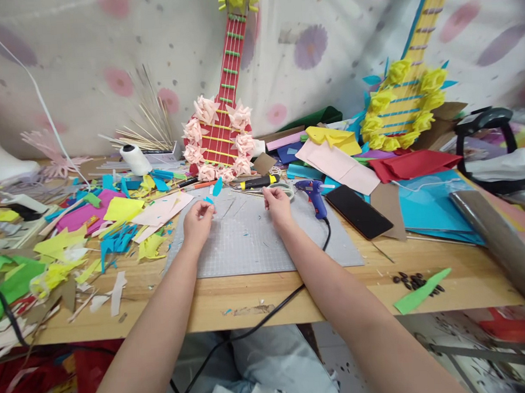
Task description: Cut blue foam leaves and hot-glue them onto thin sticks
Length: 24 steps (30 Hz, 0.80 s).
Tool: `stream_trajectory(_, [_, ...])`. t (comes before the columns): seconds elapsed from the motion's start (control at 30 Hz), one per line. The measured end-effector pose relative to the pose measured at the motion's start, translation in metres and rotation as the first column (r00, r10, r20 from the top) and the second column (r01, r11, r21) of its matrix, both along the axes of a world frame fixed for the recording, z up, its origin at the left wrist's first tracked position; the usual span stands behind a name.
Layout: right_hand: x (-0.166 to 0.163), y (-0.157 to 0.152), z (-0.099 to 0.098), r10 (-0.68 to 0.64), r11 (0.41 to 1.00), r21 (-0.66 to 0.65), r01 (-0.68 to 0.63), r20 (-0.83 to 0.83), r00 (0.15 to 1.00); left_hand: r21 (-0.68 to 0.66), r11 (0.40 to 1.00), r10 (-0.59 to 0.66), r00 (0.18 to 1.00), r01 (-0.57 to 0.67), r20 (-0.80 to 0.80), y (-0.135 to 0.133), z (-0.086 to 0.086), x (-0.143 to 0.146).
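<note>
My left hand [197, 223] is over the left side of the grey cutting mat [243, 256], its fingertips pinched on a small blue paper piece [209, 200]. Just beyond the fingertips shows a blue paper leaf [218, 187]; whether it touches the hand I cannot tell. My right hand [277, 206] is closed in a pinch over the mat's far middle; what its fingers hold, if anything, is too small to make out. Right behind it are the grey-green handles of scissors [287, 189] and a yellow-and-black utility knife [259, 182]. A blue glue gun [313, 197] lies to its right.
A red paper guitar [221, 134] with pink flowers stands at the back, a yellow one [403, 110] at the right. Paper scraps [126, 209] crowd the left. A black phone [359, 211], blue sheets [430, 211] and black seeds [414, 281] lie right. The glue gun's cord [272, 309] crosses the table edge.
</note>
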State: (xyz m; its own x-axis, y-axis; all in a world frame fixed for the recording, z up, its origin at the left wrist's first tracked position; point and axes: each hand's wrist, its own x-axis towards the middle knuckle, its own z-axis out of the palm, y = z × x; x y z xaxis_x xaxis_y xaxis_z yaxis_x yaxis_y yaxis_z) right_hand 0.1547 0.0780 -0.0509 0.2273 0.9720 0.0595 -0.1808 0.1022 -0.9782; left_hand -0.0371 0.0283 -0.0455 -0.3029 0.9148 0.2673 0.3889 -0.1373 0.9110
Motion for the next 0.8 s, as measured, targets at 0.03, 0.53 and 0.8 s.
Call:
stream_trajectory(0.03, [0.003, 0.001, 0.0, 0.002, 1.0, 0.003, -0.002, -0.015, 1.0, 0.036, 0.999, 0.031, 0.991, -0.026, -0.132, -0.001, 0.0, 0.001])
stream_trajectory(0.53, [0.018, 0.012, -0.005, -0.033, 0.999, -0.04, 0.036, 0.086, 0.996, -0.138, 0.983, -0.182, 0.728, 0.12, -0.661, -0.007, -0.012, 0.044])
stream_trajectory(0.8, [0.017, 0.014, -0.01, -0.018, 1.0, 0.003, 0.018, 0.197, 0.98, -0.115, 0.986, -0.167, 0.786, 0.123, -0.595, -0.005, -0.015, 0.042])
